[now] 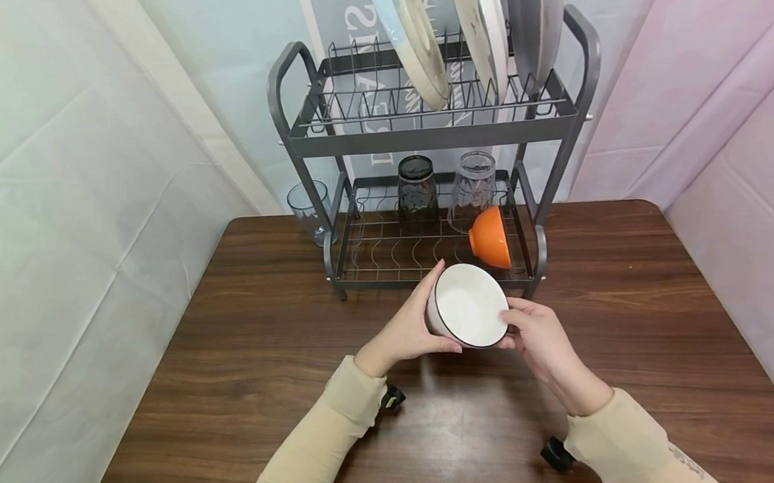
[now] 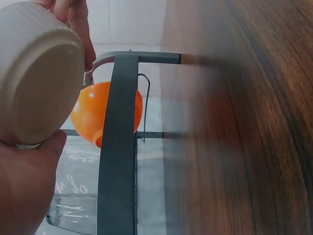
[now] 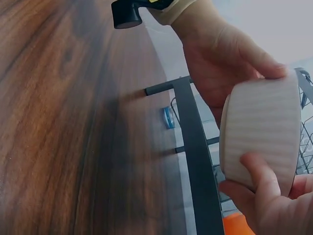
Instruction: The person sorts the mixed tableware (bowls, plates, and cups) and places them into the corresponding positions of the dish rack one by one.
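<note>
Both hands hold a white bowl [image 1: 469, 306] with a thin dark rim, just in front of the dish rack's lower tier. Its inside faces up toward the head camera. My left hand [image 1: 415, 328] grips the bowl's left side, thumb and fingers spread around it. On the other side, my right hand [image 1: 535, 338] pinches the rim with the thumb on top. The left wrist view shows the bowl's round base [image 2: 46, 93] tilted, above the tabletop. Ribbed outer walls [image 3: 259, 127] show in the right wrist view, with fingers against them.
A dark two-tier dish rack [image 1: 436, 137] stands on the wooden table [image 1: 252, 381]. Plates [image 1: 482, 33] lean in its upper tier. Below are a dark glass [image 1: 418, 195], a clear glass [image 1: 473, 191] and a tilted orange bowl [image 1: 490, 238]. A bluish glass [image 1: 312, 211] stands left of the rack.
</note>
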The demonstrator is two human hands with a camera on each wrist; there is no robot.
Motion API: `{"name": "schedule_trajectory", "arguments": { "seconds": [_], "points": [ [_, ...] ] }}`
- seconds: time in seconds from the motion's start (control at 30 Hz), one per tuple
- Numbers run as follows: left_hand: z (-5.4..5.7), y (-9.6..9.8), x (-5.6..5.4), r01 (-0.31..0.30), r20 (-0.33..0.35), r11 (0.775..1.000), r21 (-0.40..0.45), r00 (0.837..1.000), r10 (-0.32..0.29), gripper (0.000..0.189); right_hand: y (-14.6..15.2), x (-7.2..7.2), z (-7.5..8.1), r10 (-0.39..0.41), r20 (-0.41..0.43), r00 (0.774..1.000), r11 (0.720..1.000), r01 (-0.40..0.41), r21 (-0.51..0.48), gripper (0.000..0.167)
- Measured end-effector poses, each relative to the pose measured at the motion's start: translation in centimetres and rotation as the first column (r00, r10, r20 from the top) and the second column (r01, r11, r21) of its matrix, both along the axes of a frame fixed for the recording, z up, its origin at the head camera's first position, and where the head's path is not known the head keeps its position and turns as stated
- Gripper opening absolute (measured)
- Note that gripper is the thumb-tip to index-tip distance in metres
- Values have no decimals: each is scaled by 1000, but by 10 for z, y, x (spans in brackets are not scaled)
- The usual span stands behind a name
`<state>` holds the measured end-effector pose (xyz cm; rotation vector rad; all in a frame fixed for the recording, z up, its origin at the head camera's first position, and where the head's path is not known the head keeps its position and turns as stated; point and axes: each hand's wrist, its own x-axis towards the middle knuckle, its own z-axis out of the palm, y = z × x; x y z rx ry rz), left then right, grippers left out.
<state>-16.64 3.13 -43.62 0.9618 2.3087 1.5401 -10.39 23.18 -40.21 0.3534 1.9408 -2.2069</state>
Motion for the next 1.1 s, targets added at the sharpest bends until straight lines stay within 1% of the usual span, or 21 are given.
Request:
{"name": "schedule_trajectory", "arguments": {
  "seconds": [0.07,0.13,0.23,0.3,0.33,0.37,0.4,0.43,0.47,0.5,0.57,0.6,0.63,0.67,0.7,0.73,0.8,0.87,0.93,1.03,1.1],
  "points": [
    [0,0,0,-13,9,1000,12,1000,13,122,0,-2,0,16,-4,1000,1000,-16,-1,43],
    [-1,-1,-1,-39,2,999,28,999,39,121,1,-4,-1,34,-17,999,999,-34,9,44],
    [-2,-3,-1,-80,-29,996,49,996,81,120,3,-9,-1,65,-52,997,995,-61,80,44],
    [-3,-3,-2,-99,-54,993,61,993,102,120,6,-14,0,67,-109,992,990,-52,132,44],
    [-3,-4,-3,-109,-69,992,62,991,114,120,8,-17,1,46,-141,989,991,-27,133,39],
    [-3,-4,-4,-119,-79,991,66,989,124,120,10,-20,2,5,-178,984,993,15,113,34],
    [-4,-5,-5,-129,-88,989,66,987,134,119,13,-25,4,-61,-216,974,993,81,83,28],
    [-4,-6,-6,-138,-88,989,61,986,143,119,16,-30,6,-143,-248,958,985,163,62,21],
    [-4,-7,-7,-150,-93,987,56,984,155,119,20,-35,8,-229,-278,933,965,255,58,14],
    [-5,-8,-9,-162,-94,985,52,982,166,118,24,-41,9,-315,-308,898,936,348,58,10],
    [-6,-9,-14,-182,-95,982,46,978,185,118,34,-54,9,-445,-343,827,857,505,105,14],
    [-7,-10,-17,-189,-95,981,45,977,193,118,39,-61,8,-484,-349,802,814,559,157,14],
    [-7,-10,-19,-197,-98,980,41,975,200,118,44,-67,5,-502,-348,792,777,590,222,14],
    [-8,-10,-22,-206,-107,978,41,972,209,118,49,-72,2,-506,-342,792,754,599,271,13],
    [-9,-10,-25,-215,-109,976,38,970,218,118,53,-76,-2,-498,-335,800,745,593,306,16],
    [-9,-11,-27,-223,-108,974,36,968,226,117,57,-80,-5,-485,-320,814,746,576,335,21],
    [-9,-12,-32,-244,-106,969,29,964,245,116,60,-87,-12,-457,-286,842,763,537,360,32],
    [-8,-12,-38,-266,-107,964,13,958,266,116,62,-92,-16,-445,-258,858,813,507,285,36],
    [-6,-12,-44,-287,-116,958,1,951,285,115,62,-94,-18,-436,-247,865,856,484,184,36],
    [-2,-12,-55,-317,-138,948,-17,940,311,115,62,-95,-17,-426,-237,873,891,451,58,37],
    [0,-12,-63,-335,-154,942,-27,932,327,115,62,-95,-16,-403,-241,883,899,432,78,37]
  ]
}}
